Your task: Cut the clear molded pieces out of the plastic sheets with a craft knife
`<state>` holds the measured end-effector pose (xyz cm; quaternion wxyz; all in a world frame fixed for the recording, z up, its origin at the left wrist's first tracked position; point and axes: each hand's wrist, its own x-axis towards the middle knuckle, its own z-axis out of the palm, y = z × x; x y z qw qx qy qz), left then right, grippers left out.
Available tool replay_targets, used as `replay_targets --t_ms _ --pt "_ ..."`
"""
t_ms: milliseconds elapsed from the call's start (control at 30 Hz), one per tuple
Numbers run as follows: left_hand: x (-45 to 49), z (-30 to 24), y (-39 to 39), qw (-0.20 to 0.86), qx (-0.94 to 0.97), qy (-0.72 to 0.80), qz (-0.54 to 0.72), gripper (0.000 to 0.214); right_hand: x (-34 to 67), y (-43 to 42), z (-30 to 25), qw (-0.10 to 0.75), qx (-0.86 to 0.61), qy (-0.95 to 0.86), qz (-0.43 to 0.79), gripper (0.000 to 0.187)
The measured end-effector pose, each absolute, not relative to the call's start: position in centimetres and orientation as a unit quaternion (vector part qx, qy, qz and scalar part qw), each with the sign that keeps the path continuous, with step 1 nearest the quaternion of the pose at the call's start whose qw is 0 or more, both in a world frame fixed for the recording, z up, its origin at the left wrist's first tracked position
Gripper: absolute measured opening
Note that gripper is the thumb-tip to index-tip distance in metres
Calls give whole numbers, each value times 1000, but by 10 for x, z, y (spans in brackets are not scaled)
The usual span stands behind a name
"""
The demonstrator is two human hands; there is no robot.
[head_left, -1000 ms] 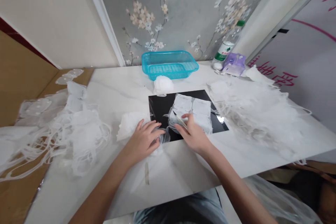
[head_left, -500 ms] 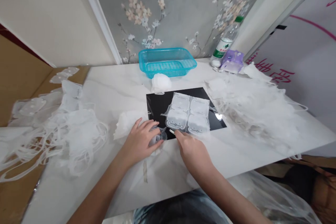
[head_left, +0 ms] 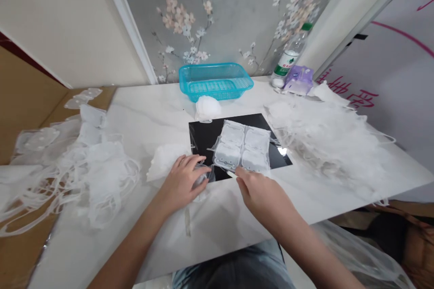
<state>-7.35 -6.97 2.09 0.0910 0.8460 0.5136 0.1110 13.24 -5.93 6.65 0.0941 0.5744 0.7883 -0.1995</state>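
A white sheet with several pouch-like panels (head_left: 233, 137) lies on a black board (head_left: 206, 131). At the board's lower left corner, my left hand (head_left: 186, 178) curls its fingers and thumb around a small clear, crinkled plastic piece (head_left: 210, 172), pressing it against the surface. My right hand (head_left: 257, 185) is closed on a thin white stick-like tool (head_left: 232, 174), whose tip points left near the sheet's lower edge. The tool's exact kind is too small to tell. Just left of the board, beside my left hand, rests a white padded stack (head_left: 166, 159).
Behind the board stand a white bundle (head_left: 208, 108) and a blue plastic basket (head_left: 217, 83). Tangled white pieces with straps (head_left: 105, 176) lie at left, and a big white heap (head_left: 325, 140) at right. A bottle (head_left: 288, 61) and purple packet (head_left: 299, 80) are at the back right.
My right hand has shifted right with the white tool, away from my left hand. My left hand stays nearly in place on the clear piece.
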Motion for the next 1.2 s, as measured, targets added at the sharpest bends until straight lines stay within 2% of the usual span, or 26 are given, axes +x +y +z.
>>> replay_targets --t_ms 200,567,767,933,1200 --pt "-71 24 -73 103 860 490 99 26 117 -60 52 42 556 809 -187 22" --pt "-74 31 -72 119 848 509 91 28 107 -57 62 122 519 829 -169 27" --pt "-73 32 -72 117 843 516 96 27 99 -56 58 129 471 862 -135 30" --pt "-74 31 -73 119 839 520 107 26 101 -62 64 184 434 873 -124 39" --pt "-72 28 -72 111 833 529 118 24 111 -53 58 128 409 895 -127 32"
